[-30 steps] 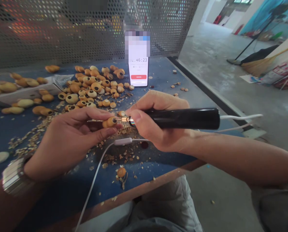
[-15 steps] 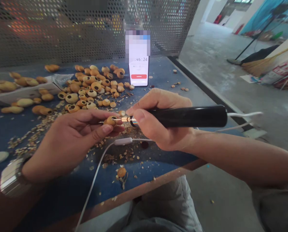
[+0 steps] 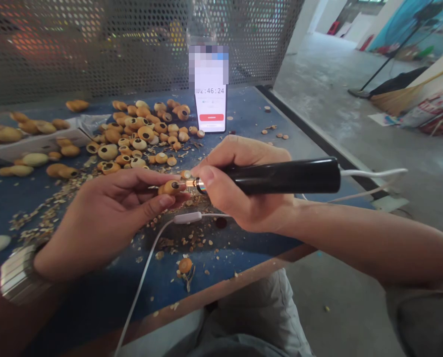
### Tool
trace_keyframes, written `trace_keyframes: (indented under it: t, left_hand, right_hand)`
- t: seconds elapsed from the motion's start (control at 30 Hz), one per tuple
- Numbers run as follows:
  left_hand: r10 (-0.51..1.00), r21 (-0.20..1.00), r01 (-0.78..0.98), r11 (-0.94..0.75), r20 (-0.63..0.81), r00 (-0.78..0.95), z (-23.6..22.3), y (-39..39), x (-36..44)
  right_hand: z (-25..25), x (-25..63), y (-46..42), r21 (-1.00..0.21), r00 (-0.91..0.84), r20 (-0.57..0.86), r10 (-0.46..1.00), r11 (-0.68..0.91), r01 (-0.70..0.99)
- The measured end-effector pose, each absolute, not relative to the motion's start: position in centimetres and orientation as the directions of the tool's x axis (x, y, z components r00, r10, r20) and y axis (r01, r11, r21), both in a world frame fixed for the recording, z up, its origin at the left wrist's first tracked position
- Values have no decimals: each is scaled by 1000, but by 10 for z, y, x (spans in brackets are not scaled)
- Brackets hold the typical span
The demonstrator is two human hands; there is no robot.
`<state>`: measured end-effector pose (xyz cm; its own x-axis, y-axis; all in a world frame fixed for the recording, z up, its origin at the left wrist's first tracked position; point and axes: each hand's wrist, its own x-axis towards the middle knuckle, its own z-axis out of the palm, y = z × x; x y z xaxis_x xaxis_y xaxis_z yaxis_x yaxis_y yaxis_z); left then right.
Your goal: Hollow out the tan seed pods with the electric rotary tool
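Note:
My left hand [image 3: 108, 215] pinches a small orange-brown seed shell [image 3: 170, 188] with a round dark hole between thumb and fingers. My right hand [image 3: 236, 186] grips a black electric engraving pen [image 3: 284, 176], whose metal tip touches the seed shell at the hole. A thin metal sliver sticks out left of the shell, between my left fingers. Its far side is partly hidden by my fingers. A heap of similar drilled seed shells [image 3: 136, 141] lies beyond my hands on the blue table [image 3: 244, 111].
A white cable [image 3: 141, 270] with a switch [image 3: 187, 217] runs across the table through crumbs and shell chips. A phone [image 3: 210, 111] leans upright against a perforated metal panel [image 3: 95, 44]. A white tray [image 3: 39, 147] holds larger shells at left. The table edge runs along my lap.
The engraving pen has swung slightly, its rear end drawn back left and lower than half a second ago. The seed shell stays against the tip. The phone's clock has moved from 46:23 to 46:24.

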<state>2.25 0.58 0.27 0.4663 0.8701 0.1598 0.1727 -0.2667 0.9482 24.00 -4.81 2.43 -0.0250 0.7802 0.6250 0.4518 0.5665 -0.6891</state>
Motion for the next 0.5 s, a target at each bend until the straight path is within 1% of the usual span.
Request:
trace_keyframes:
  t: [0.27, 0.5]
  left_hand:
    - [873, 931, 224, -288, 159, 462, 3, 7, 20]
    - [871, 924, 223, -311, 183, 456, 6, 5, 22]
  right_hand:
    - [24, 239, -49, -726, -22, 583, 812, 533, 434]
    - [23, 240, -48, -702, -30, 613, 789, 562, 438]
